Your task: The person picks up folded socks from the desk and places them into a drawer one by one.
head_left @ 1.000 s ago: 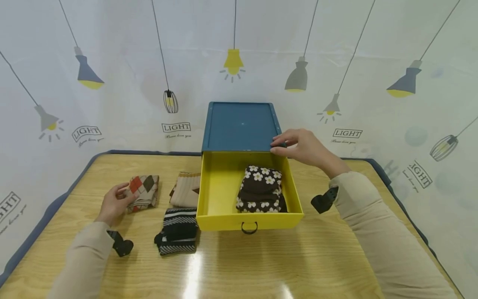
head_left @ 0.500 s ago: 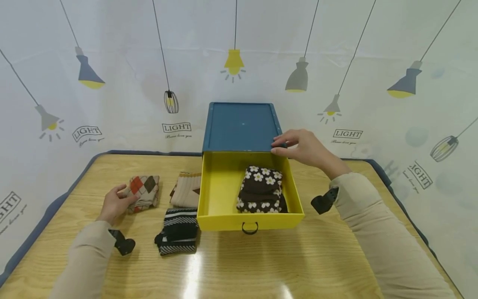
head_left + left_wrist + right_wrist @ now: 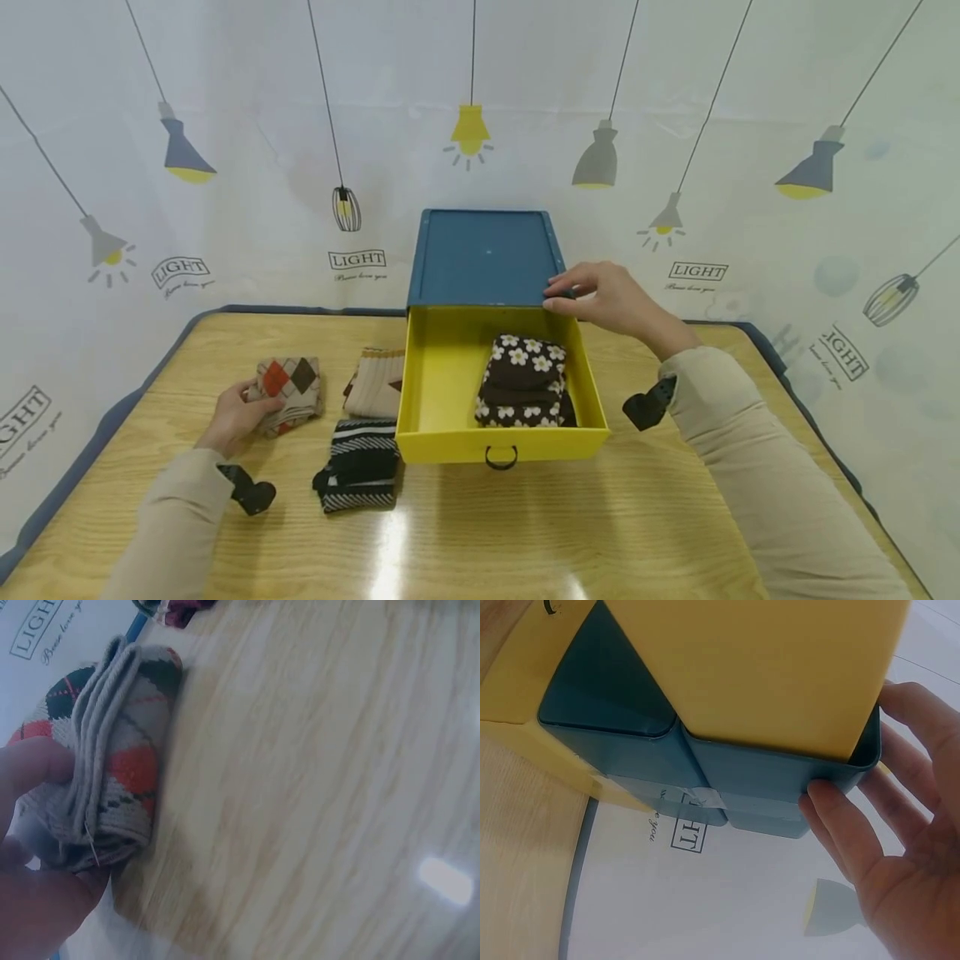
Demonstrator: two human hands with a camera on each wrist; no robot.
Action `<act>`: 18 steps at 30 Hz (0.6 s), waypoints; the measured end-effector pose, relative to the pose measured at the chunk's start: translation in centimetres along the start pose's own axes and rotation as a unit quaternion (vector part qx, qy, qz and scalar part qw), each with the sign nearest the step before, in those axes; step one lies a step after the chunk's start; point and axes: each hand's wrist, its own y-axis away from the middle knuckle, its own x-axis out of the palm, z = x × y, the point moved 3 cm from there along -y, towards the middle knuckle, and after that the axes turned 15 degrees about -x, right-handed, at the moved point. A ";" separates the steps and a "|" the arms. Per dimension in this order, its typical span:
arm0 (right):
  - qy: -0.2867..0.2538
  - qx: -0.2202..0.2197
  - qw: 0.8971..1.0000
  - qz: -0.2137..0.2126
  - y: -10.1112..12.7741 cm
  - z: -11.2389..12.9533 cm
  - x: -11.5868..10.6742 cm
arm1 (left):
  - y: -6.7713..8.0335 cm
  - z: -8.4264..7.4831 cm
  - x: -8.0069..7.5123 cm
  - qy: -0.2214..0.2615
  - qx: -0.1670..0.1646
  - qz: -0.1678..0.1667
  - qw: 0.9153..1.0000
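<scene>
Person's L hand [image 3: 234, 417] grips the argyle socks [image 3: 291, 385], digits pressing in from two sides w/ the folded cuffs between. Bundle's beige w/ red & dk diamonds; it's on or just over the table [image 3: 525, 529], far L of the other stuff. Can't tell if it's fully clear of the surface.

R hand [image 3: 615, 302] holds the box [image 3: 489, 258] at its front R corner, digits bent either side of the edge; R wrist view shows fingertips against the blue outer face. Box is blue on top, near the backdrop [image 3: 255, 158]. Its yellow drawer [image 3: 555, 444] is pulled well out toward the person, w/ a small blk ring handle [image 3: 501, 467] on the front.

In the drawer, toward the R side: floral socks [image 3: 521, 379], dk brown w/ white flowers, folded.

Just L of the drawer: beige socks [image 3: 377, 383], part hidden by the drawer wall, & nearer the person, striped socks [image 3: 358, 465], blk/white, folded flat. Both are between the drawer and the argyle socks; whether either touches the drawer, can't tell.

At top of L wrist view, a dk red & green item [image 3: 176, 610] is cut off, can't tell what.

Both sleeves [image 3: 750, 450] are beige, w/ a small blk cam [image 3: 649, 405] at each wrist. Table's wood grain w/ a dk blue edge. Backdrop's pale, printed w/ hanging lamps & "LIGHT" labels.
</scene>
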 end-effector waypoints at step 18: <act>-0.009 -0.002 1.000 -0.002 -0.1 -0.2 0.0 | 1.3 0.3 -0.6 0.055 0.059 0.024 0.996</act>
